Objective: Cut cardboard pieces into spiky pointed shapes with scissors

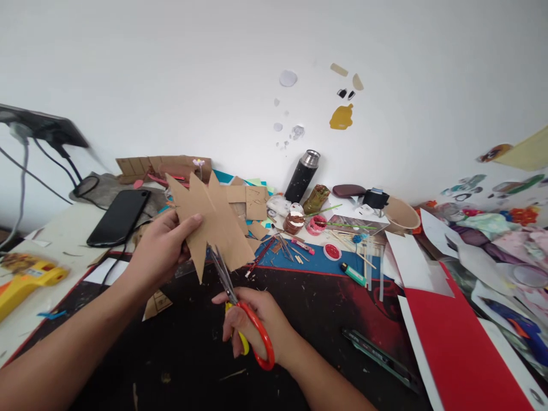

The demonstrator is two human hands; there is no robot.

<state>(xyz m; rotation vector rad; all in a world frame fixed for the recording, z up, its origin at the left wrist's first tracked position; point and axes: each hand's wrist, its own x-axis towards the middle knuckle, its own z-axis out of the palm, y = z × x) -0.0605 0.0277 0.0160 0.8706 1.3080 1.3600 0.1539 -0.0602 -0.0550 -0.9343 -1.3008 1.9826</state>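
Note:
My left hand point(165, 242) is closed on a brown piece of cardboard point(220, 222), thumb on its front face. The cardboard has jagged pointed teeth along its top and a long point hanging at its lower left. My right hand point(261, 322) grips a pair of scissors point(229, 288) with red and yellow handles. The blades point up and meet the cardboard's lower edge, beside the long point. Both hands are raised above a black mat point(197, 354). Below my left forearm lies a cut scrap of cardboard point(157, 304).
A smartphone point(119, 217) and a yellow tool point(32, 279) lie at left. Behind stand a black thermos point(302, 176) and paint jars point(294, 221). A utility knife point(379, 357), a glue tube point(353, 274) and a red sheet point(462, 342) lie at right. A white wall rises behind.

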